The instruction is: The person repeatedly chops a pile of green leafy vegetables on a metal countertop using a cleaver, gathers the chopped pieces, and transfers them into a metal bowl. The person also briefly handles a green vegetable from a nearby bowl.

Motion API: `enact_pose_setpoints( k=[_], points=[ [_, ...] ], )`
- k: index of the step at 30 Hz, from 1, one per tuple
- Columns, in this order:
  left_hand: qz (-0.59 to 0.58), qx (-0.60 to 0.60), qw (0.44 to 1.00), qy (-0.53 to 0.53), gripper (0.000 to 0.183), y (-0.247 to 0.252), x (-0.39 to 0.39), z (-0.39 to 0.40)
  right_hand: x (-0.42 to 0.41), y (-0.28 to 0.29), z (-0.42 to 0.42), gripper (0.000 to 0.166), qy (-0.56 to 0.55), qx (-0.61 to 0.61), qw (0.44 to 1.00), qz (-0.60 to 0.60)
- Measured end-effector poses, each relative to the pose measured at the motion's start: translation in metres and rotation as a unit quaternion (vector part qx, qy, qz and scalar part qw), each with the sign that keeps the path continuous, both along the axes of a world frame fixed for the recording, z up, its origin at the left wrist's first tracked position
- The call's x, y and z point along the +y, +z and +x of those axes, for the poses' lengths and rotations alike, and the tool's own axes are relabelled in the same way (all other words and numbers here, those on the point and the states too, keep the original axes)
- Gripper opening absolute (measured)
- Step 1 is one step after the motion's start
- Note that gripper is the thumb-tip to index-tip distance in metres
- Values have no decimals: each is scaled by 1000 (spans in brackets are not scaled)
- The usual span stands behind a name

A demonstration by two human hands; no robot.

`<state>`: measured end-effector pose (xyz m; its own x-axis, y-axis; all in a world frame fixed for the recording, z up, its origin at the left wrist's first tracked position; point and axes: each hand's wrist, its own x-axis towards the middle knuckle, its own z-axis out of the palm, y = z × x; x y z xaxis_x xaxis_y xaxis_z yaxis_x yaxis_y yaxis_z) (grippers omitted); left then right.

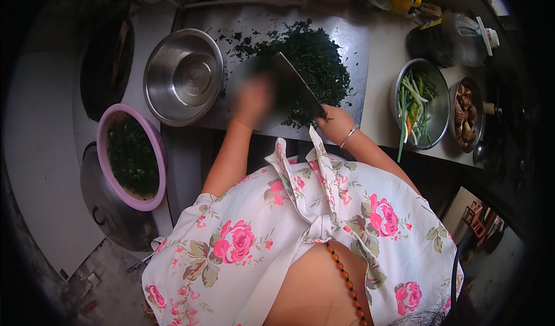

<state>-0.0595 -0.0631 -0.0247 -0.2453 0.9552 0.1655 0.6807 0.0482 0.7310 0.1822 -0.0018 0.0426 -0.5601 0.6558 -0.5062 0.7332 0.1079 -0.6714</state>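
Observation:
A large heap of dark green chopped leaves (318, 50) lies on a metal-coloured board (359, 44) before me. My right hand (337, 124) grips the handle of a broad cleaver (308, 87), whose blade slants up and left across the leaves. To the left of the blade is my left hand (255, 100), above the board; a blur covers it, so its fingers and anything in them cannot be made out. Left of the board's leaves stands a steel basin (167, 89) with nothing in it. Loose leaf scraps are scattered towards this basin.
At left, a pink tub (161, 165) holds greens in liquid, by a large metal lid (117, 217). On the right stand a steel bowl (441, 109) of scallions and peppers, a smaller bowl (454, 122) of brown mushroom-like pieces, and a big plastic jug (459, 39).

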Motion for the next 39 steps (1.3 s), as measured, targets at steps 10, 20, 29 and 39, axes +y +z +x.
enact_pose_setpoints(
  k=[10, 20, 29, 39],
  points=[
    [80, 109, 989, 63, 19, 22, 2, 16, 5, 12, -31, 17, 98, -106, 988, 61],
    [6, 58, 994, 94, 18, 1, 9, 17, 16, 34, -57, 26, 167, -231, 958, 21],
    [-38, 40, 995, 81, 13, -4, 15, 18, 31, 15, -78, 31, 208, -231, 950, 5],
    [-7, 43, 998, 46, 14, 2, 16, 16, 54, -15, -108, 25, 123, -167, 978, 14]
  ],
)
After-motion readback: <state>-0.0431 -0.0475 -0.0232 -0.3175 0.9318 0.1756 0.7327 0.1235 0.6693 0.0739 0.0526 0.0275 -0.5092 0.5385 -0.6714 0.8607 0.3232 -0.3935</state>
